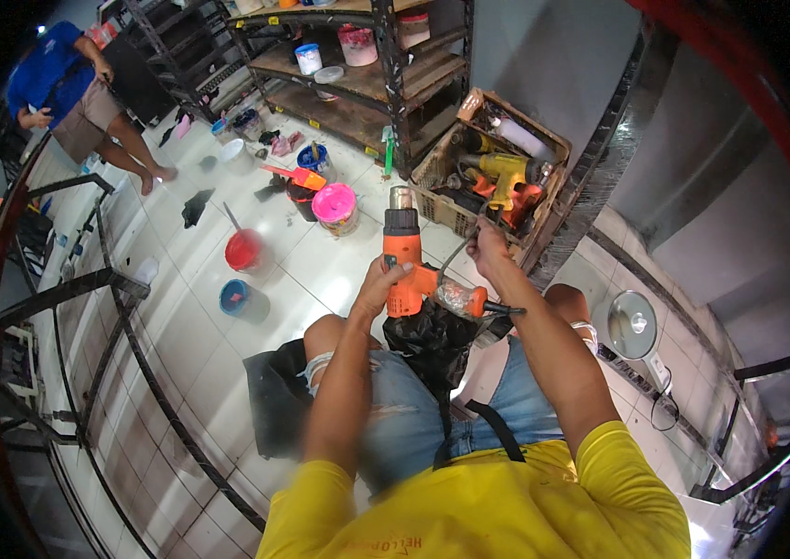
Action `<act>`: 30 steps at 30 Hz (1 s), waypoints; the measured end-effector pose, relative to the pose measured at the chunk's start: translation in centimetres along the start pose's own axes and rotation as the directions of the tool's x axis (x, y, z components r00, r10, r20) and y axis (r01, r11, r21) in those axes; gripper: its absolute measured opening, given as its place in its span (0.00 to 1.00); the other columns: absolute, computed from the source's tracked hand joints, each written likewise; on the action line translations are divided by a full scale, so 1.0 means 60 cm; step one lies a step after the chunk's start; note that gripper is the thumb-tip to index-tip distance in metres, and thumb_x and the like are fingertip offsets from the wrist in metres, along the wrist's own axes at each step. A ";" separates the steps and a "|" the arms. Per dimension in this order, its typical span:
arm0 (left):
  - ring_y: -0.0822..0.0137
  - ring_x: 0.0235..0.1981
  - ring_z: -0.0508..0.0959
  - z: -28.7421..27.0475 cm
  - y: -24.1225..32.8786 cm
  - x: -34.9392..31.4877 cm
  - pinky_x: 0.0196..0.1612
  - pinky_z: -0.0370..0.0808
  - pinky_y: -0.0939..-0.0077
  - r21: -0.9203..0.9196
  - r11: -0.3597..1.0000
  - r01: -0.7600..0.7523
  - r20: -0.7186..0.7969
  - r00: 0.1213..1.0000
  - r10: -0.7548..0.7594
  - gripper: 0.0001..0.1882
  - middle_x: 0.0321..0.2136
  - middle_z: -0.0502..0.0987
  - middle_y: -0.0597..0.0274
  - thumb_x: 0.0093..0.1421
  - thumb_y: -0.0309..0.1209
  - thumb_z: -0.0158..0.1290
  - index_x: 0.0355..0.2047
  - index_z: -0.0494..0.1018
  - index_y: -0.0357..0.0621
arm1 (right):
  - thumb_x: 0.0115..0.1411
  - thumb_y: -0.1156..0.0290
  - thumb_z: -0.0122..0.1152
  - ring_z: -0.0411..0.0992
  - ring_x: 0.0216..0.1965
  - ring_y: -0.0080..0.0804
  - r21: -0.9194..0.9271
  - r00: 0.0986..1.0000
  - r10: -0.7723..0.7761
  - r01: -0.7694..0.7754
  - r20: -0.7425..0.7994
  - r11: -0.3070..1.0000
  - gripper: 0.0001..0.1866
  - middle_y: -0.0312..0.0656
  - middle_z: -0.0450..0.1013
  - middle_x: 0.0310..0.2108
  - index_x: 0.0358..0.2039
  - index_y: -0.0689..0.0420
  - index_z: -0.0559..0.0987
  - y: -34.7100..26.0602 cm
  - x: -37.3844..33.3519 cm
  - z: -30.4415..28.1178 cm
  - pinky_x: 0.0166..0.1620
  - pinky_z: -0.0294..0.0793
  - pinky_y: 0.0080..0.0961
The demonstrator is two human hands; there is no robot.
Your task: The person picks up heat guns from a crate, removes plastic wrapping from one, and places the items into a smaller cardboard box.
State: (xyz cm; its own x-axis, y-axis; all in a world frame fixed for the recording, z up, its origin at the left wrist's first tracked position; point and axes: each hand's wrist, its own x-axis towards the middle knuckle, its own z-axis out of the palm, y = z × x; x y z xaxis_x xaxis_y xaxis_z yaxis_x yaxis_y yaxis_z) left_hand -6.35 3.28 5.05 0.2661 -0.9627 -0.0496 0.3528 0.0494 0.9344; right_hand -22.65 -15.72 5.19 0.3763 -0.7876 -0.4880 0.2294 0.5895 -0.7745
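Observation:
An orange heat gun with a dark collar and a metal nozzle points away from me above my lap. My left hand is closed round the side of its body, thumb on top. Clear wrapping covers part of its handle. My right hand pinches a dark power cord, which loops beside the gun. Below the gun, a crumpled black plastic bag lies between my knees.
A crate of power tools, including a yellow drill, stands ahead right. Paint buckets, one pink-rimmed, one red, one blue, dot the tiles. Metal frames flank me. A person stands far left, near shelves.

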 end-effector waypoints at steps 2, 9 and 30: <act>0.75 0.34 0.74 -0.012 0.000 -0.009 0.39 0.72 0.78 0.012 1.000 -0.019 -0.047 0.999 0.019 0.17 0.34 0.75 0.67 0.57 0.34 0.56 0.43 0.70 0.38 | 0.67 0.57 0.48 0.61 0.19 0.22 -0.099 0.993 -0.118 0.116 -0.014 0.988 0.13 0.30 0.69 0.23 0.32 0.51 0.74 -0.036 -0.033 0.038 0.25 0.63 0.20; 0.73 0.35 0.76 0.016 0.006 -0.011 0.40 0.74 0.76 -0.156 0.987 -0.037 0.051 0.998 0.046 0.21 0.36 0.75 0.64 0.55 0.35 0.57 0.46 0.69 0.37 | 0.67 0.58 0.48 0.61 0.23 0.20 -0.099 0.879 -0.412 0.444 0.238 0.890 0.14 0.31 0.67 0.24 0.35 0.56 0.74 -0.159 -0.199 0.052 0.25 0.59 0.17; 0.55 0.37 0.80 0.042 0.056 -0.020 0.41 0.79 0.59 -0.514 0.834 0.202 0.055 0.978 -0.203 0.34 0.40 0.76 0.50 0.60 0.56 0.43 0.53 0.64 0.38 | 0.56 0.85 0.55 0.59 0.63 0.36 -0.378 0.643 -0.239 0.666 0.727 0.643 0.31 0.45 0.62 0.61 0.61 0.60 0.62 -0.102 -0.336 0.006 0.60 0.63 0.33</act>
State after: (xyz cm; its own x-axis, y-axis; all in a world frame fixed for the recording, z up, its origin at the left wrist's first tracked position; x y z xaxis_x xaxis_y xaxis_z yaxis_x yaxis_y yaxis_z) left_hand -7.71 3.92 9.15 0.1397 -0.9657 -0.2187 0.8090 -0.0161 0.5877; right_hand -31.30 -3.39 19.94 0.8402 -0.5169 0.1639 0.0586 -0.2139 -0.9751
